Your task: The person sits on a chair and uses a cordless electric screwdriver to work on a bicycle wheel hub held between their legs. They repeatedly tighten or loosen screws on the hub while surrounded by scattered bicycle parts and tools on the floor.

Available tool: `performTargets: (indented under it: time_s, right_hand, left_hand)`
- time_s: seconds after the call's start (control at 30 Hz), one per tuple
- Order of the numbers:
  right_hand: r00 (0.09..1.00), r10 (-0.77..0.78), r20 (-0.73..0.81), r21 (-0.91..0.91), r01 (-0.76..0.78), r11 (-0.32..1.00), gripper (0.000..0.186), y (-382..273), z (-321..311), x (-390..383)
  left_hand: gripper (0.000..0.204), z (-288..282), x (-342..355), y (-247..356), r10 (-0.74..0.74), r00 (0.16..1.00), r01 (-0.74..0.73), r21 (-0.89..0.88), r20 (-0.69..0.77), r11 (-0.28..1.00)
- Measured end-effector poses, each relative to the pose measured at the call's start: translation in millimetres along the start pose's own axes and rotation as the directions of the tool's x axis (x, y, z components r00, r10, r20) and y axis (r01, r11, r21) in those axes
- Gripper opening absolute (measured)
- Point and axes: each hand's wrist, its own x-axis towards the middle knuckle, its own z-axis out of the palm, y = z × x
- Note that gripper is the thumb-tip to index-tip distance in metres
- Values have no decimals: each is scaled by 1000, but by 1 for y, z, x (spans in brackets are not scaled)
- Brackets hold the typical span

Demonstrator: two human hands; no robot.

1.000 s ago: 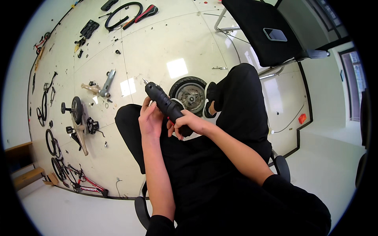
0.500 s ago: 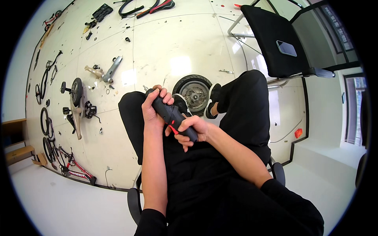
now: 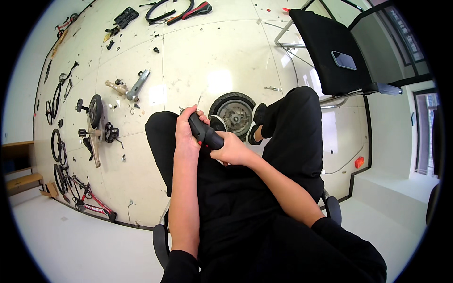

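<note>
A black cordless screwdriver with red accents (image 3: 206,132) is held over my lap, its tip pointing up and left. My left hand (image 3: 188,128) is closed round its front body, and only a little of the metal bit shows beside the thumb. My right hand (image 3: 228,149) is closed round the handle end, with its fingers partly hidden underneath. Beyond them, between my feet, a wheel with a black tyre and metal disc (image 3: 238,108) lies flat on the floor, beside my black shoes (image 3: 256,118).
A black chair (image 3: 330,63) carrying a phone (image 3: 343,60) stands at the upper right. Metal parts (image 3: 137,86), a frame with a small wheel (image 3: 95,141), several bicycle pieces, a red bicycle (image 3: 94,205), a tool case (image 3: 126,16) and a saddle (image 3: 193,10) lie across the pale floor.
My right hand has turned knuckles-up on the handle, and the screwdriver has swung shorter in view, its back end higher than half a second ago. My left hand has stayed wrapped round the front.
</note>
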Motion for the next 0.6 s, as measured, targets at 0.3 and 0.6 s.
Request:
performTargets:
  time_s: [0.3,0.6]
  right_hand:
    - [664,-675,-320,-738,272,618,36,19,-11,12]
    - [552,-751,-363,-807,216,549,47,10,-16,8]
  left_hand:
    - [17,39,-8,-4,90,972,-24,287,-217,958]
    - [32,35,-9,-4,156,986,-167,259,62,951]
